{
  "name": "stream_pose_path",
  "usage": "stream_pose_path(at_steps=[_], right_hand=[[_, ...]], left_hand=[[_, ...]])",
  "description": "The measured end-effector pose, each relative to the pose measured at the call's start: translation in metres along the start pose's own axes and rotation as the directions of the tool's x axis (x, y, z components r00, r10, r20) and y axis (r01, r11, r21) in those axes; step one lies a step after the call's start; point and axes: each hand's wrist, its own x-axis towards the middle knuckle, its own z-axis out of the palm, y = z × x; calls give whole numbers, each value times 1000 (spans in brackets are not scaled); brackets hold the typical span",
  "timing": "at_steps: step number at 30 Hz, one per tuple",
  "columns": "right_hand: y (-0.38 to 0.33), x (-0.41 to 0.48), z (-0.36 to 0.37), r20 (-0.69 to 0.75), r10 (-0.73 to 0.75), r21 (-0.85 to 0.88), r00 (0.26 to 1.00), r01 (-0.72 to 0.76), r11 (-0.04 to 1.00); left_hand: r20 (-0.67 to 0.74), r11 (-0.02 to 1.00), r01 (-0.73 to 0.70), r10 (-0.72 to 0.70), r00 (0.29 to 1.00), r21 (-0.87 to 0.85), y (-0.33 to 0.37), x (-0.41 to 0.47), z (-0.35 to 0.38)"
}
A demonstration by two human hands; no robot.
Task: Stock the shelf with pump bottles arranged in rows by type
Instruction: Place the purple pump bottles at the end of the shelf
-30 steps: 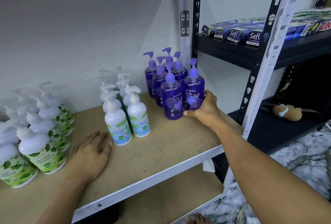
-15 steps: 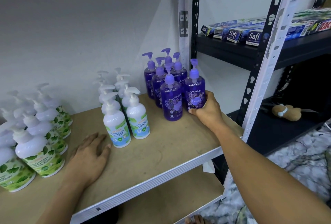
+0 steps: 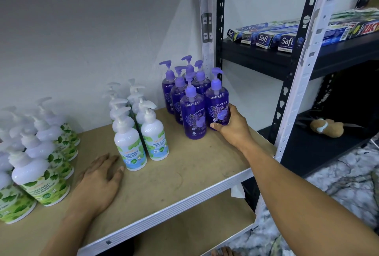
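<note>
Left edge cuts green-leaf bottles (image 3: 12,204); front ones part-hide rear purple bottles (image 3: 168,93).

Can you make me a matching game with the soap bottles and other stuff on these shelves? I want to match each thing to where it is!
Things:
1. front-right purple bottle
2. cool mint bottles
3. toothpaste boxes
4. plush toy

Places:
A. upper black shelf
B. held by the right hand
C. lower black shelf
D. middle of the wooden shelf

Pairs: 1-B, 2-D, 3-A, 4-C
</note>
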Motion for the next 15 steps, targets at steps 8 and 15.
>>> stream_pose_path(at_steps=[8, 15], right_hand=[[-1, -1, 5, 5, -1, -56, 1000, 2, 998], [-5, -5, 3, 31, 5, -51, 1000, -3, 999]], left_hand=[[-8, 1000, -8, 8, 1000, -11, 2, -2, -1], [-7, 1000, -16, 16, 1000, 8, -1, 1, 0]])
